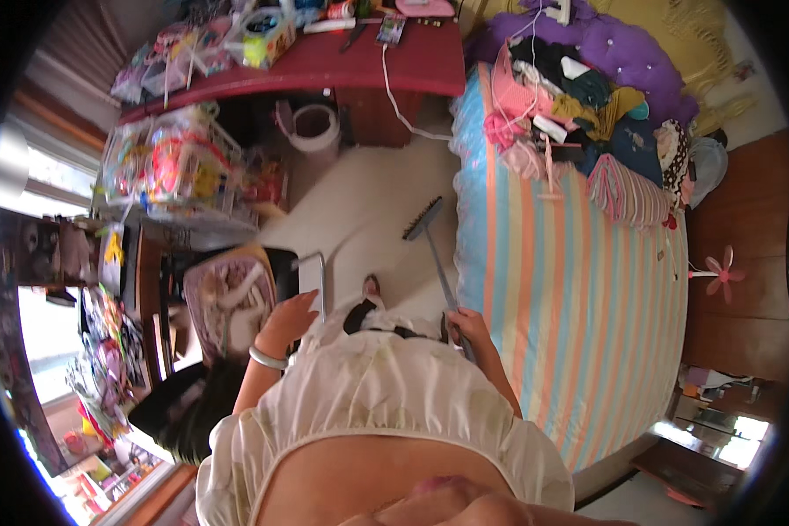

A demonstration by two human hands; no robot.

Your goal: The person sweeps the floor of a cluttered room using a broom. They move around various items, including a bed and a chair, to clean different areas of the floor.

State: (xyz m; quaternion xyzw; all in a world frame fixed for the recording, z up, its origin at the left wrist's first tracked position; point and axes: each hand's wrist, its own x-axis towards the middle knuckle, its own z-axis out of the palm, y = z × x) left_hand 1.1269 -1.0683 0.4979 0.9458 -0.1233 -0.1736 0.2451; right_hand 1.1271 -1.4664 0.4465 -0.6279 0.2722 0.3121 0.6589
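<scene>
My right hand [468, 327] grips the grey handle of a long-handled floor brush [439, 260] beside the bed. The brush head, with dark bristles along its far side, is in front of me by the bed's frilled edge. My left hand [294, 315] holds nothing and hangs with its fingers apart near the bent metal armrest [323, 283] of a chair; whether it touches the metal I cannot tell. On that chair lies a cushion or basket-like pad [229, 299] with pale cloth items on it. A silvery bangle [268, 359] circles my left wrist.
A striped bed [585, 315] lies on the right, with piled clothes [592, 98] at its far end. Ahead stands a dark red desk [342, 62] with a phone [391, 30] on a white cable. Beneath is a waste bin [314, 128]; wire baskets [171, 164] stand left.
</scene>
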